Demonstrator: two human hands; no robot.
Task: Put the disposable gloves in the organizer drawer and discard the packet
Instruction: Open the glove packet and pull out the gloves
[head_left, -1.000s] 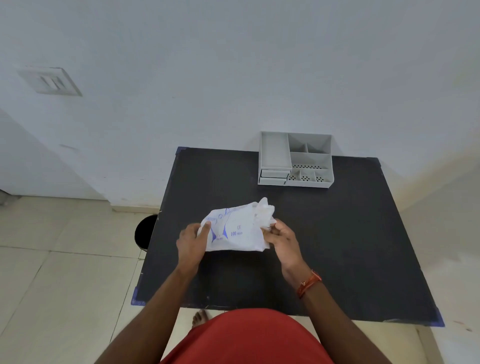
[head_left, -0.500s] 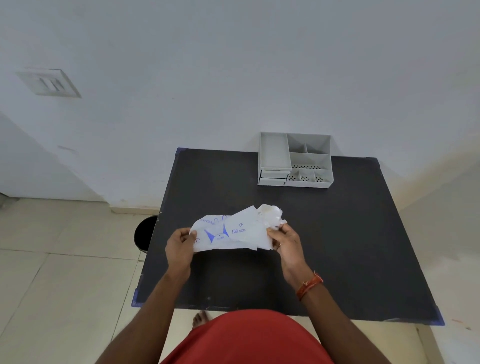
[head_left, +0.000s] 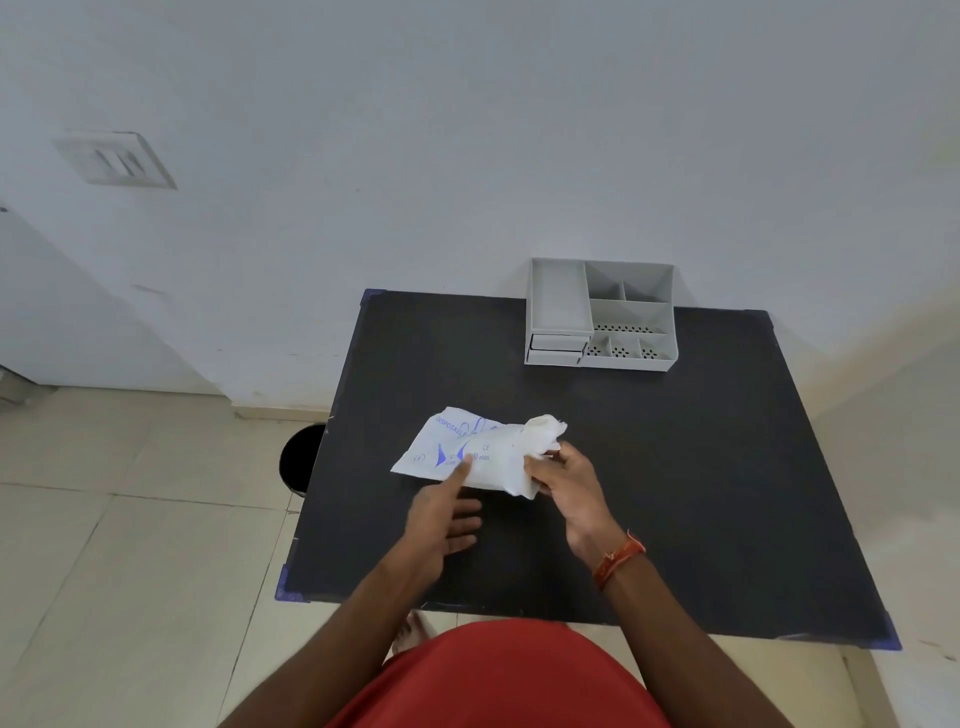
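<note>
the packet (head_left: 467, 452) lies long-side across, its printed end pointing away to the left of the left hand (head_left: 441, 525) and its open mouth at the right, where a crumpled wad of gloves (head_left: 543, 434) sticks out just past the fingertips of the right hand (head_left: 569, 491). the right hand is pinched shut on the packet's mouth end. the left hand is spread, fingers apart, with only one fingertip touching the packet's near edge. whether the packet rests on the table (head_left: 701, 467) or is held just above it cannot be told.

well beyond the right hand, at the table's far edge against the wall (head_left: 467, 156), sits the grey organizer (head_left: 600, 314), its two small drawers (head_left: 556, 349) closed. nothing lies between hands and organizer. left of the left hand, beside the table on the tiled floor (head_left: 130, 545), a dark bin (head_left: 300, 460) shows partly. a switch plate (head_left: 117, 158) hangs on the wall.
</note>
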